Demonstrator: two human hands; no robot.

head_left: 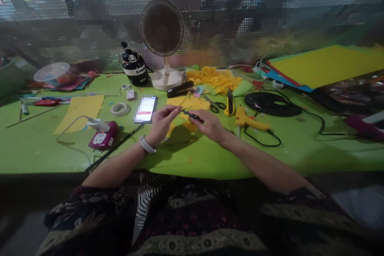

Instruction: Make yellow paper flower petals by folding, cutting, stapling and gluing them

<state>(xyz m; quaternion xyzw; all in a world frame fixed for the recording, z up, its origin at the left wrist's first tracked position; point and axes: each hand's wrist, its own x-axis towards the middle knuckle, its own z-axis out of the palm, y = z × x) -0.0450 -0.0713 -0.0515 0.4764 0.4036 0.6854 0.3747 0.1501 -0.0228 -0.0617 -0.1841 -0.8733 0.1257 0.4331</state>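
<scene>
My left hand (pixel 163 122), with a white watch on the wrist, pinches one end of a thin dark stick (pixel 188 114) above the green table (pixel 36 148). My right hand (pixel 209 125) grips the same stick near its other end, fingers closed around it. Yellow paper pieces (pixel 192 104) lie on the table under and behind both hands. A lit phone (pixel 145 109) rests just left of my left hand.
A yellow glue gun (pixel 247 121) with black cord, scissors (pixel 214 105), a yellow cutter (pixel 229 103), a black stapler (pixel 180 89), tape rolls (pixel 119 109), a pink device (pixel 103 139), a desk fan (pixel 163 44), a black jug (pixel 134 68), a yellow paper sheet (pixel 79 113) and stacked coloured card (pixel 327 66) surround the hands.
</scene>
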